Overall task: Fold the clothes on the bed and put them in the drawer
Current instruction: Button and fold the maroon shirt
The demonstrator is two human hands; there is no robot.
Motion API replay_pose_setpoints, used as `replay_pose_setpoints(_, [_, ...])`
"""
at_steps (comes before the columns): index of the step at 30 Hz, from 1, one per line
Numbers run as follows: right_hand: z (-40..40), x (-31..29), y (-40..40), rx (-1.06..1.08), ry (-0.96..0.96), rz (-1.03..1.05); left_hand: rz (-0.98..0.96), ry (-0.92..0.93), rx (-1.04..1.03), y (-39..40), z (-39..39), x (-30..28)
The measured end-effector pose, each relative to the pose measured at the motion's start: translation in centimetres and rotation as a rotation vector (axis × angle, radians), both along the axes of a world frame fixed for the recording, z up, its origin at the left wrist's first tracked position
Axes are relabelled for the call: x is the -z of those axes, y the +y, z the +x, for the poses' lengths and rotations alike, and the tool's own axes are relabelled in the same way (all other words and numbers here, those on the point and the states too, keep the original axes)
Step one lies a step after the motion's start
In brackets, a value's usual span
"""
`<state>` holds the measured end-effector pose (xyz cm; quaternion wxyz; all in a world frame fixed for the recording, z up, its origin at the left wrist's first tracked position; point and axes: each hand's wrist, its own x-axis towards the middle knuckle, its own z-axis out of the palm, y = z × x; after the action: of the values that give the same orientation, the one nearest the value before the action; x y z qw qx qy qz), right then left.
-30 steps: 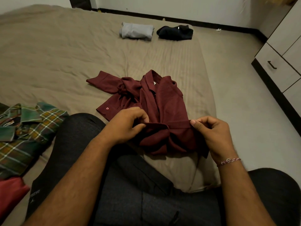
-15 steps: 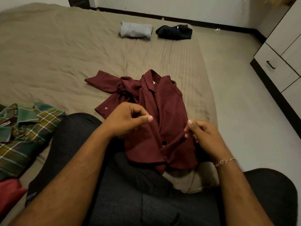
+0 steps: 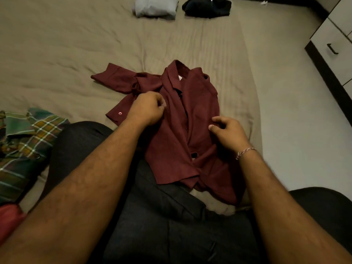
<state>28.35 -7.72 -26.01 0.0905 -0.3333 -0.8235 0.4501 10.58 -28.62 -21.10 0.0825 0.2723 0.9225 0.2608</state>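
Note:
A maroon button shirt [image 3: 200, 115] lies crumpled on the beige bed [image 3: 76, 54] just beyond my knees, collar away from me and one sleeve spread to the left. My left hand [image 3: 148, 109] sits on the shirt's left front with curled fingers pinching the fabric. Over the right front, my right hand [image 3: 226, 132], with a thread bracelet on its wrist, also curls finger and thumb into the cloth. The lower hem drapes toward my lap.
A folded grey garment [image 3: 155, 6] and a folded black one [image 3: 206, 7] lie at the bed's far edge. A green plaid shirt [image 3: 24, 147] and a red garment [image 3: 9, 218] lie at my left. White drawers [image 3: 337, 40] stand across the floor, right.
Both hands released the lifted hem and moved up the shirt to its front panels. The hem has dropped flat toward my lap.

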Motion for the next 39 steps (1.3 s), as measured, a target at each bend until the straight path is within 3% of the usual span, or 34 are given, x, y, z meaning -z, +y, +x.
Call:
replay_pose_setpoints(6, [1.9,-1.3,0.7,0.390,0.415,-0.029,0.187,0.136,-0.255,-4.7,-0.5,-4.0])
replay_pose_setpoints(9, [2.4,-2.3,0.8,0.395,0.377,0.165,0.076,0.300,-0.274,-4.9,-0.7,-3.9])
replay_pose_setpoints(11, [2.7,-3.1,-0.1,0.328,0.354,0.343,0.087,0.353,-0.110,-3.7,0.1,-3.8])
replay_pose_setpoints(13, [3.0,-4.1,-1.3,0.114,0.380,0.364,0.145,0.237,0.234,-2.2,1.6,-3.5])
replay_pose_setpoints(16, [3.7,-4.5,-4.1,-0.365,0.067,0.212,-0.217,0.067,0.676,-0.4,4.4,-2.0])
replay_pose_setpoints(18, [4.3,-3.3,-6.0,-0.568,-0.217,0.427,-0.446,0.088,0.710,0.1,4.8,-0.6])
replay_pose_setpoints(20, [4.7,-2.0,-7.4,-0.591,-0.300,0.591,-0.464,0.095,0.640,-0.1,4.3,-0.2])
replay_pose_setpoints(24, [4.6,-2.1,-6.9,-0.514,-0.313,0.553,-0.388,0.099,0.469,-1.3,3.4,-0.9])
replay_pose_setpoints(27, [5.2,-3.1,-5.1,-0.737,-0.512,0.324,-0.356,0.001,0.423,-2.1,3.1,-1.5])
replay_pose_setpoints(29, [5.8,-3.8,-4.6,-0.830,-0.497,0.074,-0.353,-0.152,0.467,-2.4,3.0,-1.7])
replay_pose_setpoints(31, [5.5,-4.0,-4.3,-0.675,-0.236,0.018,-0.154,-0.127,0.449,-1.8,3.2,-1.6])
replay_pose_setpoints(33, [3.8,-3.9,-3.6,-0.377,0.104,0.176,0.151,0.118,0.377,-0.1,3.0,-1.4])
replay_pose_setpoints(34, [2.7,-3.9,-3.3,-0.238,0.213,0.244,0.210,0.192,0.367,1.0,2.6,-1.3])
replay_pose_setpoints(36, [0.3,-3.2,-2.0,-0.044,0.248,0.206,-0.005,0.246,0.409,2.9,1.6,-0.6])
replay_pose_setpoints(39, [-2.2,-1.3,0.7,-0.019,-0.069,0.224,-0.517,0.168,0.419,3.7,0.6,1.4])
